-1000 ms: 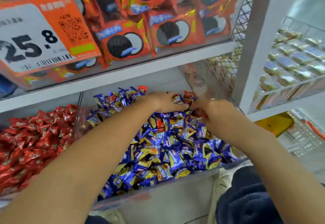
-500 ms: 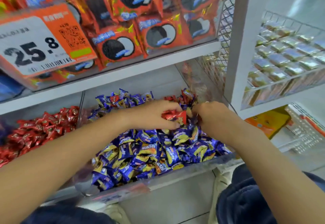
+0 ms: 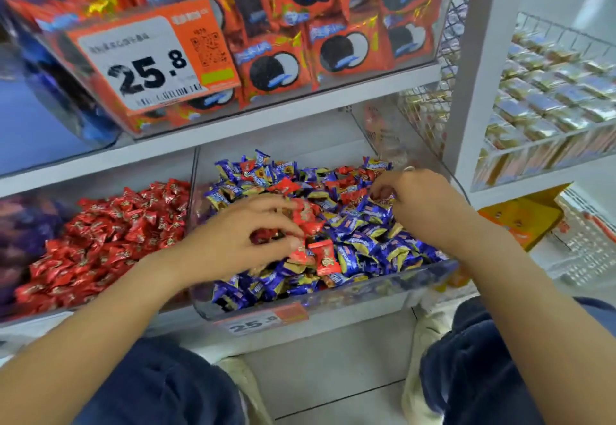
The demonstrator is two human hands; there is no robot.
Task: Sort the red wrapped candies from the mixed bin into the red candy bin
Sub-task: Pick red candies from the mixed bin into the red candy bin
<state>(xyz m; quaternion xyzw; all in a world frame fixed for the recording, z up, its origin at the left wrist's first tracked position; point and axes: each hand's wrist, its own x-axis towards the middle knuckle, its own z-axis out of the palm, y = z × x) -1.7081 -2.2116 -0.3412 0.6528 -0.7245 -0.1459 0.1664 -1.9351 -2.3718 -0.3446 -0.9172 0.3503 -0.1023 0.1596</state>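
Both hands in the mixed bin, shelf level.
Red candy bin (image 3: 100, 241) at left, heaped full. Left hand (image 3: 246, 238) curls round several red candies (image 3: 308, 221) over the mixed bin (image 3: 333, 304). Right hand (image 3: 420, 204) pinches a red-wrapped piece (image 3: 383, 196) near the bin's back right.

A white lower shelf (image 3: 173, 324) carries two clear bins side by side: the red candy bin (image 3: 100, 241) on the left and the mixed bin (image 3: 333, 298) on the right. The upper shelf (image 3: 266, 118) carries a clear box of orange cookie packs (image 3: 333, 48).
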